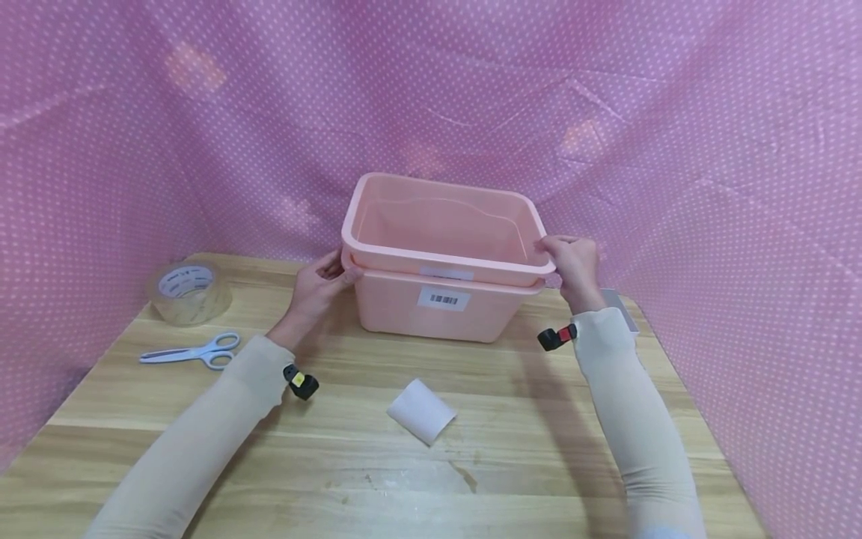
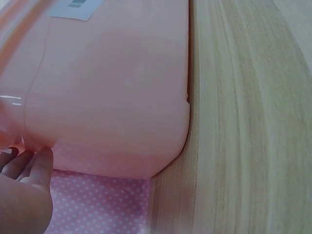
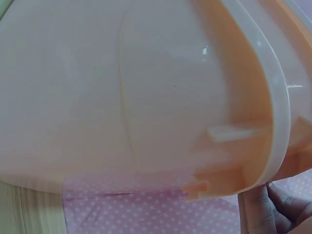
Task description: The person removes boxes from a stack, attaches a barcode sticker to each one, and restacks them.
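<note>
Two pink plastic bins are nested on the wooden table, the upper bin (image 1: 447,263) sitting slightly raised inside the lower bin (image 1: 431,318). A white barcode label (image 1: 444,299) marks the lower bin's front. My left hand (image 1: 319,288) grips the lower bin's rim at its left end, thumb toward the front corner. At the right end, my right hand (image 1: 575,268) pinches the upper bin's rim. The left wrist view shows the lower bin's smooth wall (image 2: 117,87) beside my fingers. In the right wrist view, fingers (image 3: 258,209) reach up beside the lower bin's rim (image 3: 280,97).
On the left of the table (image 1: 323,486) lie a roll of clear packing tape (image 1: 191,292) and light blue scissors (image 1: 195,352). A white folded piece (image 1: 422,412) lies in front of the bins. A flat grey object (image 1: 621,308) is partly behind my right wrist. Pink dotted cloth (image 1: 431,90) surrounds the table.
</note>
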Demonstrator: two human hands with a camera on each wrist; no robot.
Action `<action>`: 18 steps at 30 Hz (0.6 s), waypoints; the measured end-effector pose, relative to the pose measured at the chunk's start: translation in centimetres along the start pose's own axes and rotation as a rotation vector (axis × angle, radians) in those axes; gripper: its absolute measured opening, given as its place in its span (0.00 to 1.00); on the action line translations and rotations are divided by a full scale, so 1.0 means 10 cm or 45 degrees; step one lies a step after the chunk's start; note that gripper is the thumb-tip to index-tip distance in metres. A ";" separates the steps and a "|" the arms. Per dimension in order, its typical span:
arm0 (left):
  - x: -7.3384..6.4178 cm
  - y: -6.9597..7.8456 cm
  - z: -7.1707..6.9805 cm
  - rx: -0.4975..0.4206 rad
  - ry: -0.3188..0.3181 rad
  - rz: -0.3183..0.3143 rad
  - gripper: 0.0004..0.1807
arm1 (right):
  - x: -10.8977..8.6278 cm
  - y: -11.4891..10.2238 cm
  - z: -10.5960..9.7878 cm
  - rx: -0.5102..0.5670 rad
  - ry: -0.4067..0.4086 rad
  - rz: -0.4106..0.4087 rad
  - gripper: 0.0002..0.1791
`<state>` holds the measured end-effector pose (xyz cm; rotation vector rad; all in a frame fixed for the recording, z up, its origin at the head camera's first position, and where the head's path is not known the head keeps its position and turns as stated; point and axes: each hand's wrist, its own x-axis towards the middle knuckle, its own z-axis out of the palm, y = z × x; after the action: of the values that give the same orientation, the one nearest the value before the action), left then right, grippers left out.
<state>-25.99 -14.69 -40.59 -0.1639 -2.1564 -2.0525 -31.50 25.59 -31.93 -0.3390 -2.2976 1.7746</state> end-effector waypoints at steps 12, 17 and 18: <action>-0.01 0.00 -0.01 -0.010 0.001 0.005 0.36 | -0.05 -0.02 -0.04 -0.300 -0.046 -0.101 0.19; 0.01 0.00 -0.01 -0.023 0.001 -0.003 0.36 | -0.08 -0.01 -0.07 -0.406 -0.061 -0.146 0.23; 0.01 0.00 -0.01 -0.024 0.001 -0.003 0.36 | -0.08 0.00 -0.08 -0.437 -0.061 -0.157 0.23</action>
<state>-26.07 -14.82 -40.61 -0.1626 -2.1387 -2.0743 -30.47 26.04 -31.73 -0.2047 -2.5946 1.3438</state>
